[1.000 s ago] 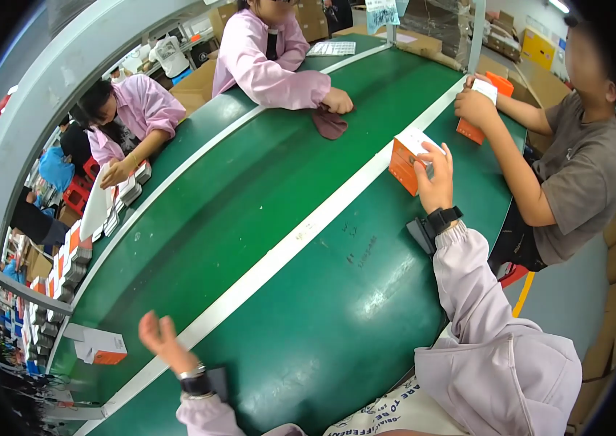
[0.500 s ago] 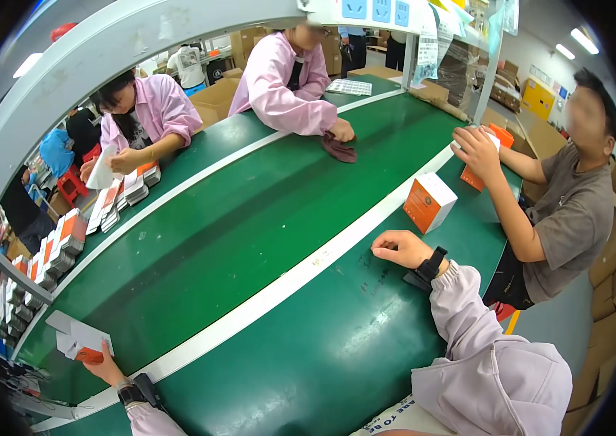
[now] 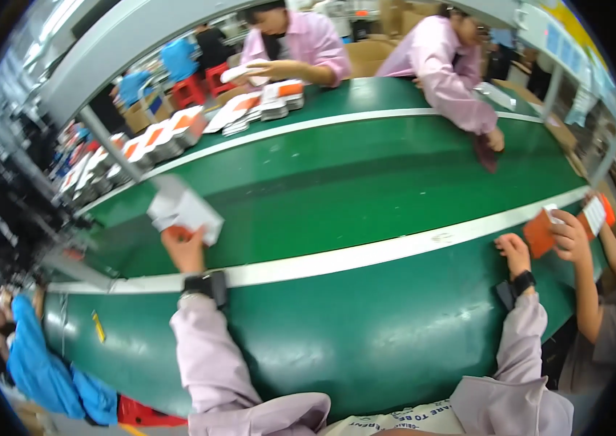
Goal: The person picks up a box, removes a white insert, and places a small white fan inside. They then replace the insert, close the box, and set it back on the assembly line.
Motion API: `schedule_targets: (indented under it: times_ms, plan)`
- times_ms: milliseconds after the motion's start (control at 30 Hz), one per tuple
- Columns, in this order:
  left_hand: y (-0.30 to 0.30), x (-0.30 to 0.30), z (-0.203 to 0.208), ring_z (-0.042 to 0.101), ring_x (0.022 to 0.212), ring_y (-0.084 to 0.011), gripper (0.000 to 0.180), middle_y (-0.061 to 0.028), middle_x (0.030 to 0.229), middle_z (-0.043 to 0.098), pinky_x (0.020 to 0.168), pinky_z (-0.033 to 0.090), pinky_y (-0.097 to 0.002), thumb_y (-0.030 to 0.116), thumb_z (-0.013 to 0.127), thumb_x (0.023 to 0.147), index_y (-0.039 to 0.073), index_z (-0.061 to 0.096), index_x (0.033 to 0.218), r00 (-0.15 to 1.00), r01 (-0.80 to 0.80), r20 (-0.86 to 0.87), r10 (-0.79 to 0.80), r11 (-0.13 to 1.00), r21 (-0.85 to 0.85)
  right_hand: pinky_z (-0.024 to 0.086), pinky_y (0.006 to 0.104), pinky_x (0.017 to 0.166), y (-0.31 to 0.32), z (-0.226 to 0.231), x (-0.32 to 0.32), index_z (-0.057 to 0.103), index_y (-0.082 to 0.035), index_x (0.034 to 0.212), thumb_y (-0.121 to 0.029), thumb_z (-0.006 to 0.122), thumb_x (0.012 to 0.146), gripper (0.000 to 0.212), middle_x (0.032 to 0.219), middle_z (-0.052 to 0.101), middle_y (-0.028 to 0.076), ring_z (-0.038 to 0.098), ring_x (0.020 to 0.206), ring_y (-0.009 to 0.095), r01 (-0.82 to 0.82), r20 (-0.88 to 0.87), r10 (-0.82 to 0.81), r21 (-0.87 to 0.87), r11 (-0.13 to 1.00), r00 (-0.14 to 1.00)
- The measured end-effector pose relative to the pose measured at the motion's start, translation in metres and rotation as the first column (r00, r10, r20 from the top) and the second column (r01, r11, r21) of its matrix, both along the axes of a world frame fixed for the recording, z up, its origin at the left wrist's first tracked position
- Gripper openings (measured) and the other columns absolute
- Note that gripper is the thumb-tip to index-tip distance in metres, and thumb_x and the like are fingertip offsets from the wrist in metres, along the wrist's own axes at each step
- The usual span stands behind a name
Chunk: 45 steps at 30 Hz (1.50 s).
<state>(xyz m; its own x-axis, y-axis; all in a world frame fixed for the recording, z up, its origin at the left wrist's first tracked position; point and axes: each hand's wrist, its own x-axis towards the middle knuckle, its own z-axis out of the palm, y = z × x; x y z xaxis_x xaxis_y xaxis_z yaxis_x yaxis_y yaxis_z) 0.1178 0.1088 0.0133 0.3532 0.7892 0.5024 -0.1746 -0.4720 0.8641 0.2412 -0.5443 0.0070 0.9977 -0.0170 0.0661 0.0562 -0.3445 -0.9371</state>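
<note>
My left hand (image 3: 186,251) is closed round the lower end of a small white and orange carton (image 3: 195,212). It holds the carton over the green belt, just past the white rail, and a pale flap sticks up from its far end. My right hand (image 3: 516,254) is by the white rail at the right, its fingers loosely curled with nothing seen in them. Close beside it is an orange and white box (image 3: 539,232), gripped by a co-worker's hand (image 3: 571,236). Motion blurs the carton's details.
Flat orange and white cartons (image 3: 166,138) are stacked along the far side. Across the belt, one person handles a white piece and another presses a dark cloth (image 3: 485,154) on it. A yellow cutter (image 3: 98,327) lies at the left, near a person in blue. A grey post (image 3: 108,142) rises there.
The view has swung left, shifting the scene rightward. The co-worker's hand now holds the box by my right hand, which stood untouched before. My left hand still holds its carton.
</note>
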Motion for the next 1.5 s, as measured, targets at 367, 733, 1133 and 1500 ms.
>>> schedule_targets:
  times_ms: [367,733,1133,1500]
  plan:
    - [-0.286,-0.003,0.015,0.043,0.098,-0.0213,0.088,-0.0136,0.108,0.038,0.083,0.037,-0.0319,0.021,0.076,0.052,-0.003,0.022,0.118,0.607,0.749,-0.283,-0.743,0.653,-0.110,0.041,0.0221,0.067,0.073,0.020,-0.037,0.052,-0.002,0.078,-0.010,0.057,0.075,0.010,0.079,0.056,0.003,0.050,0.074,0.009,-0.332,0.073,0.331,-0.005,0.943,0.941]
    - [-0.347,0.021,-0.004,0.038,0.105,-0.0217,0.064,-0.0137,0.114,0.036,0.087,0.034,-0.0330,0.003,0.062,0.063,0.004,0.027,0.117,0.492,0.870,-0.205,-0.846,0.474,0.134,0.033,0.0343,0.085,0.089,0.040,-0.054,0.040,-0.007,0.087,-0.015,0.073,0.059,0.044,0.108,0.044,0.016,0.044,0.098,0.025,-0.580,0.455,0.569,-0.133,0.804,0.685]
    - [-0.377,0.028,0.015,0.038,0.110,-0.0284,0.034,-0.0150,0.118,0.034,0.090,0.031,-0.0362,-0.006,0.056,0.064,0.003,0.048,0.097,0.531,0.845,0.095,-0.842,0.534,0.005,0.032,0.0376,0.088,0.097,0.042,-0.064,0.042,-0.004,0.107,-0.014,0.068,0.064,0.051,0.116,0.040,0.018,0.041,0.105,0.029,-0.529,0.481,0.507,-0.101,0.842,0.715]
    - [-0.368,0.036,0.009,0.039,0.109,-0.0279,0.035,-0.0162,0.116,0.035,0.089,0.032,-0.0370,-0.004,0.058,0.067,0.002,0.044,0.099,0.483,0.854,-0.078,-0.872,0.449,0.263,0.035,0.0379,0.085,0.094,0.041,-0.058,0.050,-0.004,0.102,-0.011,0.062,0.069,0.036,0.116,0.039,0.016,0.041,0.105,0.031,-0.601,0.523,0.593,-0.179,0.779,0.613]
